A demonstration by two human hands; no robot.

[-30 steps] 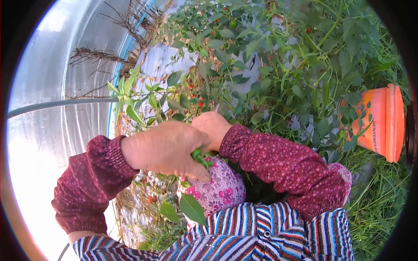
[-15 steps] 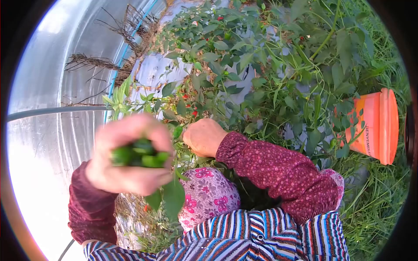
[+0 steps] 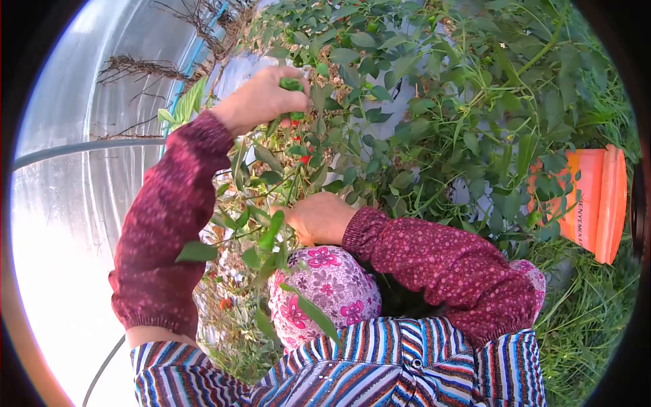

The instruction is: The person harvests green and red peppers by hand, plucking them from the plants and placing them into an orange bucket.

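My left hand reaches up among the pepper plants at the upper left. Its fingers are closed around several green peppers, partly hidden by the hand. Lower down, just above my knee, my right hand is closed at the stem of a pepper plant; its fingertips are partly hidden. Leaves of this plant hang beside the right hand and over the knee. Red peppers show on the plant between the two hands.
An orange bucket lies at the right, partly behind leaves. Plastic sheeting with a grey pipe forms the left side. Dry twigs hang there. My floral-covered knee is below the hands; grass grows at the right.
My left hand, with the green peppers in it, has moved up and away from my body into the foliage. The right hand has shifted slightly down; leafy branches now hang across my knee.
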